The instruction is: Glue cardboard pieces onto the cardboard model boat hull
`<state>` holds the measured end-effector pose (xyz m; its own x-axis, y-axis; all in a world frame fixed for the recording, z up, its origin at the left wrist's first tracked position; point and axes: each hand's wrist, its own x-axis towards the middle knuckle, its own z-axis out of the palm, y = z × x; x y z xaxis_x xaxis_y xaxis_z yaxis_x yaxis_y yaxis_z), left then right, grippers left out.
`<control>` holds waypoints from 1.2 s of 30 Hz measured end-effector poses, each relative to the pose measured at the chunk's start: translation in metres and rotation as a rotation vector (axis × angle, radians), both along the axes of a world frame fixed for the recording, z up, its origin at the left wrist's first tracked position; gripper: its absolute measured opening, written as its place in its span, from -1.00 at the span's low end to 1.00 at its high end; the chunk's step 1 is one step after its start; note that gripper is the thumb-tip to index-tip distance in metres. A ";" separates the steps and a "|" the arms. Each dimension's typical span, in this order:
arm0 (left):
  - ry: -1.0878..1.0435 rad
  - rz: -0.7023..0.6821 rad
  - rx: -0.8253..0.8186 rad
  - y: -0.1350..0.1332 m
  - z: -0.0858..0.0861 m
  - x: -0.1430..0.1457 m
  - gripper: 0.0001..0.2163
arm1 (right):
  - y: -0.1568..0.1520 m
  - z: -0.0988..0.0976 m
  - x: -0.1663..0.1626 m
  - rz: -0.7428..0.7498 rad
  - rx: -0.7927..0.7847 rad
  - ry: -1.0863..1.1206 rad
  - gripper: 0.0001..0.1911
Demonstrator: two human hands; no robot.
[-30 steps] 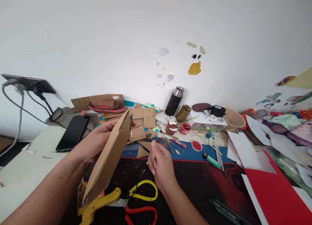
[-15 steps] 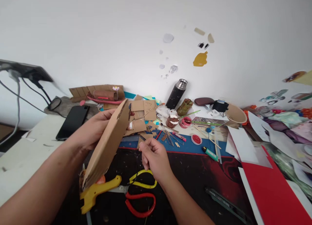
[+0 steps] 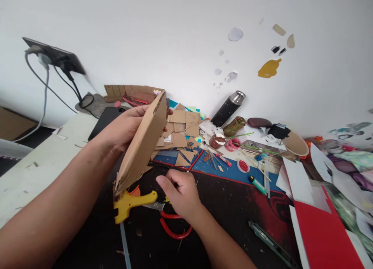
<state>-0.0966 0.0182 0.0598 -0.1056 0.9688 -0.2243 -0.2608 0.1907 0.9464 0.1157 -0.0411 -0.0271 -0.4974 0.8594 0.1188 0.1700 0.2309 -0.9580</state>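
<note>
My left hand (image 3: pixel 131 123) grips a folded piece of brown cardboard (image 3: pixel 145 141), held up at a slant with its torn edge at the top. To its right, my right hand (image 3: pixel 182 191) is curled into a loose fist with the thumb sticking out, touching nothing I can see. Beneath the cardboard's lower end lies a yellow glue gun (image 3: pixel 135 202), a clear glue stick (image 3: pixel 125 245) poking from it. Scissors (image 3: pixel 176 235) with one red and one yellow handle rest on the dark mat, partly covered by my right hand.
Cardboard scraps (image 3: pixel 177 139), paint jars (image 3: pixel 232 144) and a black thermos (image 3: pixel 227 110) stand toward the wall. A green glue tube (image 3: pixel 258 184) and a box cutter (image 3: pixel 271 242) lie at right, beside red card (image 3: pixel 317 230). A black phone (image 3: pixel 105 123) is behind my left arm.
The view has swung left, so most things appear further right. My right hand has closed more, its thumb now apart from the fingers, and covers more of the scissors. The cardboard stays in my left hand.
</note>
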 end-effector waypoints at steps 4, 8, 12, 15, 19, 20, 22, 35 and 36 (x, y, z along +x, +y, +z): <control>0.022 0.037 0.003 0.000 0.002 -0.007 -0.75 | -0.003 0.003 -0.007 0.079 -0.006 -0.121 -0.56; -0.003 0.037 0.043 0.000 0.003 -0.012 -0.72 | -0.006 0.004 -0.006 0.193 -0.008 -0.223 -0.78; -0.070 0.034 0.033 -0.003 0.009 -0.012 -0.74 | -0.005 0.011 -0.001 0.329 0.155 -0.309 -0.81; -0.096 0.011 0.070 -0.005 0.012 -0.014 -0.76 | -0.003 0.018 0.000 0.406 0.304 -0.368 -0.75; -0.095 -0.028 0.133 -0.006 0.010 -0.017 -0.73 | -0.004 0.022 -0.004 0.408 0.390 -0.424 -0.73; -0.091 -0.025 0.135 -0.006 0.011 -0.018 -0.72 | -0.004 0.023 -0.005 0.392 0.384 -0.426 -0.75; -0.085 -0.012 0.118 -0.006 0.012 -0.018 -0.73 | -0.006 0.023 -0.007 0.348 0.357 -0.432 -0.78; -0.119 0.001 0.149 -0.004 0.009 -0.023 -0.80 | -0.004 0.021 -0.017 0.205 0.153 -0.350 -0.51; -0.117 0.002 0.144 -0.003 0.009 -0.023 -0.81 | -0.004 0.020 -0.017 0.201 0.143 -0.337 -0.47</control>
<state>-0.1196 0.0152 0.0691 -0.0888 0.9916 -0.0946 -0.3713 0.0552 0.9269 0.0983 -0.0452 -0.0070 -0.6848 0.7280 0.0319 0.4070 0.4184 -0.8120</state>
